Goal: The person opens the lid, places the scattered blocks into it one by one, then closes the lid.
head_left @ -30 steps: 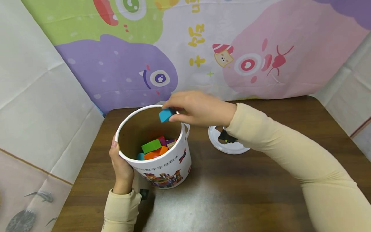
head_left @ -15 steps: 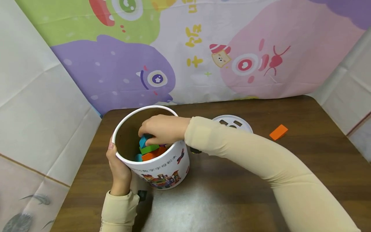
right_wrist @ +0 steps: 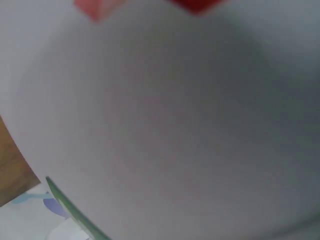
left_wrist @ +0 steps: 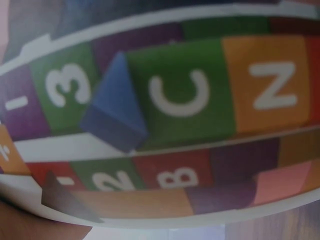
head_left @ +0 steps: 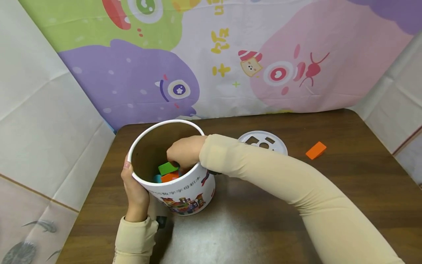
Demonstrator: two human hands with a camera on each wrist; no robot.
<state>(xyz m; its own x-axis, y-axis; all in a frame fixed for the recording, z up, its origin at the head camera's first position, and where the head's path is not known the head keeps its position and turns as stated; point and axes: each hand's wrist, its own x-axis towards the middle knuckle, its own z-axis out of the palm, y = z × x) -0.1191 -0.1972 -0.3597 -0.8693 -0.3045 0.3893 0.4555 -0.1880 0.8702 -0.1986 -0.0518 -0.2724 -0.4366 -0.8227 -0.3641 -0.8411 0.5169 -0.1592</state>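
A white bucket [head_left: 155, 189] with printed pictures and characters stands on the table, tilted toward the camera in the head view. My left hand [head_left: 135, 192] grips its left side, thumb at the rim. Inside lie a green block [head_left: 168, 168], an orange block [head_left: 170, 177] and a round teal block [head_left: 157, 178]. My right hand [head_left: 185, 151] reaches over the rim among the blocks; its fingertips are hidden, so what they hold cannot be seen. In the left wrist view the bucket's printed letter blocks [left_wrist: 180, 90] fill the frame. Blurred white bucket wall [right_wrist: 160, 125] fills the right wrist view.
Behind the right forearm lies a white lid [head_left: 278, 143] with cut-out holes. An orange block [head_left: 316, 150] rests on the wooden table [head_left: 263, 220] at the right. A cartoon-printed cloth [head_left: 224, 91] hangs behind the table.
My right hand brought a blue block down into the bucket, then moved slightly right and deeper; that block is no longer clearly visible. The left hand keeps its hold.
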